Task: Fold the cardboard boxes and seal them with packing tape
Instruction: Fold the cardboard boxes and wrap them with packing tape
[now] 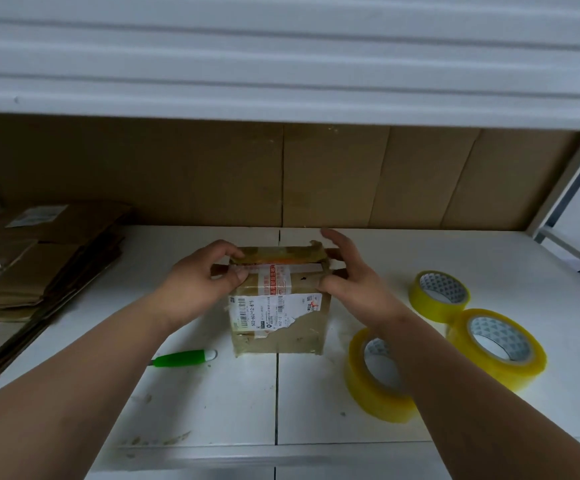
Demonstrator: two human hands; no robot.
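A small used cardboard box point(281, 327) with torn shipping labels stands upright in the middle of the white table point(212, 403). My left hand point(198, 282) pinches the box's top left edge between thumb and fingers. My right hand point(347, 275) rests against the top right edge, thumb on the front corner, fingers stretched out over the far side. The top flaps look folded down, with old tape across them. Three yellow tape rolls lie to the right: one point(371, 375) partly behind my right forearm, one point(496, 344) beside it, one point(439, 294) farther back.
A stack of flattened cardboard boxes point(39, 268) lies at the left. A green-handled cutter point(184, 358) lies on the table in front of the box, by my left forearm. A cardboard sheet point(281, 174) lines the back wall under a white shelf point(281, 64).
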